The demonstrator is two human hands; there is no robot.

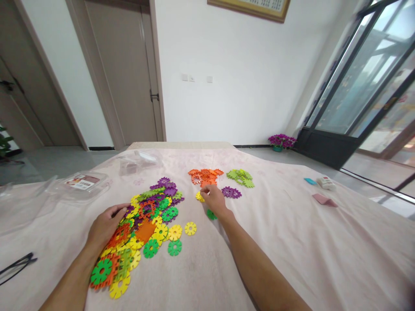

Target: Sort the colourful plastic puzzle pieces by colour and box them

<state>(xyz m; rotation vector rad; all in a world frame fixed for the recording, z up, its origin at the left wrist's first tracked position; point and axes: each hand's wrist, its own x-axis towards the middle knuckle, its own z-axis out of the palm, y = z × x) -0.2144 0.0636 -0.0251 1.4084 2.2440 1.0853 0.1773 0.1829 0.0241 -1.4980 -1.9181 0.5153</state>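
On the left side of a large mixed heap of flat, notched plastic pieces (145,231), the left hand (105,224) rests with fingers loosely curled against the edge; whether it grips a piece cannot be told. Farther forward, the right hand (214,201) has its thumb and fingertips drawn close together at a yellow, notched plastic disc (199,197); a firm hold on it cannot be confirmed. A green, notched plastic disc (211,214) lies beside the right wrist.

Beyond and beside the right hand lie three single-colour groups: orange toothed plastic squares (207,175), lime-green toothed plastic pieces (241,177) and purple toothed plastic pieces (231,192). By this layout, separation by colour appears to be at an early stage. The yellow and green discs near the right hand each appear to stand alone, with no evident pile around them.

The mixed heap, containing orange, purple, lime, yellow and green pieces, is judged the larger share and unsorted. Clear plastic containers (84,186) lie beyond it on the pale pink cloth (324,255).
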